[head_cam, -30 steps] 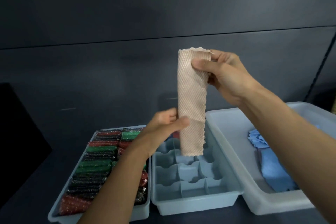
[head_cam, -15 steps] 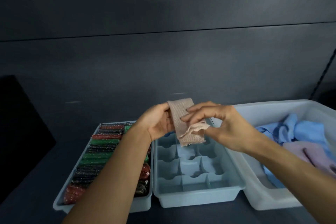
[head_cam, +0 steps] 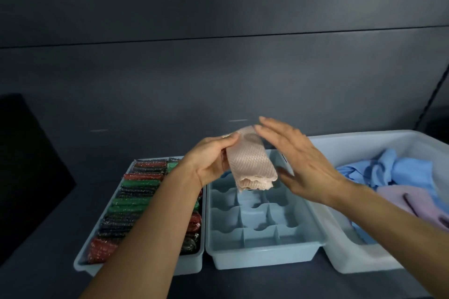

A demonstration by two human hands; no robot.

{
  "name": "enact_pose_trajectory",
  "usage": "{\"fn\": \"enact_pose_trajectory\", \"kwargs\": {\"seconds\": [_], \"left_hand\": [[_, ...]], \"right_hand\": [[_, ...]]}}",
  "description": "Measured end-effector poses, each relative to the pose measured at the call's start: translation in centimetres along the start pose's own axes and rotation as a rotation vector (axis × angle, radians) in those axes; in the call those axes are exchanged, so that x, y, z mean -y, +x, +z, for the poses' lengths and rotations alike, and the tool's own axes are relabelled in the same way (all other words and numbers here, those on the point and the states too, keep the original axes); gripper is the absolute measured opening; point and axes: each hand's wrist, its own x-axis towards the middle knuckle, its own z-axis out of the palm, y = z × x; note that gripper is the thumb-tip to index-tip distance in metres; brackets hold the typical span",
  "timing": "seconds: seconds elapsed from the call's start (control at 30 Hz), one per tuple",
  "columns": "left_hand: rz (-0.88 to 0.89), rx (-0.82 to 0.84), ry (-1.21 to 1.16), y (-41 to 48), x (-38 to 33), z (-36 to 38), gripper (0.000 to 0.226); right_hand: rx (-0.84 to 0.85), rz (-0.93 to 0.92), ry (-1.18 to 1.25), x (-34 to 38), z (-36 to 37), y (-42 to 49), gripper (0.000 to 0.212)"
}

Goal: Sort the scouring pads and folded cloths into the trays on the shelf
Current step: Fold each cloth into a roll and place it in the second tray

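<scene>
A dark grey shelf (head_cam: pixel 56 221) runs under a plain dark back wall (head_cam: pixel 218 80), with 3 containers in a row. At 7 o'clock in the view is a tray (head_cam: pixel 138 268) packed with red, green and black scouring pads (head_cam: pixel 136 201). At 6 o'clock is an empty divided tray (head_cam: pixel 267 256), and at 4 o'clock a white bin (head_cam: pixel 359 262) of loose blue cloths (head_cam: pixel 408 172).

The folded peach cloth (head_cam: pixel 250 162) hangs above the divided tray's far cells, at 12 o'clock of that tray. The left hand (head_cam: pixel 211 160) grips its left edge with curled fingers and thumb. The right hand (head_cam: pixel 303 162) lies flat at the cloth's 3 o'clock side with its fingers straight and spread. Motion blur hides whether it touches.

Only 1 hand really holds the cloth, so the layered lower end could spring open. The bundle also looks wider than 1 cell, so it may catch on the dividers.
</scene>
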Motion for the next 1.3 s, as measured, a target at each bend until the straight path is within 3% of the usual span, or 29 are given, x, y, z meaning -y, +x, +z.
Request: {"fn": "enact_pose_trajectory", "kwargs": {"seconds": [0.1,0.17,0.27,0.33,0.4,0.43,0.57,0.63,0.73,0.8,0.93,1.0,1.1,1.2,1.3], "left_hand": [[-0.027,0.031,0.0,-0.1,0.6,0.2,0.041],[-0.046,0.039,-0.027,-0.2,1.2,0.0,0.043],[-0.012,-0.037,0.055,-0.7,2.1,-0.2,0.046],[0.024,-0.033,0.13,-0.8,2.7,-0.2,0.072],[0.069,0.053,0.154,-1.6,2.6,0.3,0.088],[0.11,0.07,0.181,-2.1,2.6,0.5,0.084],[0.278,-0.027,0.278,-2.6,2.5,1.1,0.027],[0.323,-0.027,0.231,-2.5,2.7,0.9,0.016],[0.344,0.026,0.151,-2.3,2.5,0.9,0.017],[0.341,0.062,0.134,-2.3,2.5,0.8,0.021],[0.289,0.069,0.042,-2.1,2.7,0.5,0.041],[0.237,0.084,0.004,-2.0,2.8,0.5,0.031],[0.137,0.104,0.235,-2.0,3.0,0.3,0.051],[0.2,0.049,0.356,-2.1,3.3,0.0,0.023],[0.301,-0.011,0.358,-2.0,3.6,-0.3,0.017]], "right_hand": [[-0.119,-0.107,-0.028,0.7,1.0,1.0,0.085],[-0.245,-0.109,0.081,1.3,1.5,1.1,0.068],[-0.314,0.201,0.626,3.0,0.6,1.5,0.028],[-0.317,0.472,0.971,3.3,0.4,2.0,0.015],[-0.245,0.659,1.077,2.7,0.6,2.2,0.009],[-0.198,0.7,1.081,2.4,0.6,2.3,0.006],[-0.127,0.714,1.127,1.8,0.9,1.8,0.008],[-0.152,0.687,1.209,1.8,1.0,1.7,0.011],[-0.167,0.628,1.381,1.8,1.2,1.6,0.019],[-0.178,0.645,1.374,1.8,1.3,1.6,0.013],[-0.194,0.656,1.247,1.9,1.4,1.7,0.049],[-0.199,0.616,1.105,1.9,1.6,1.8,0.051],[-0.169,0.586,0.933,1.6,1.9,1.8,0.051],[-0.187,0.609,0.999,1.6,2.2,1.5,0.05],[-0.261,0.811,1.237,0.8,2.7,1.3,0.036]]}}
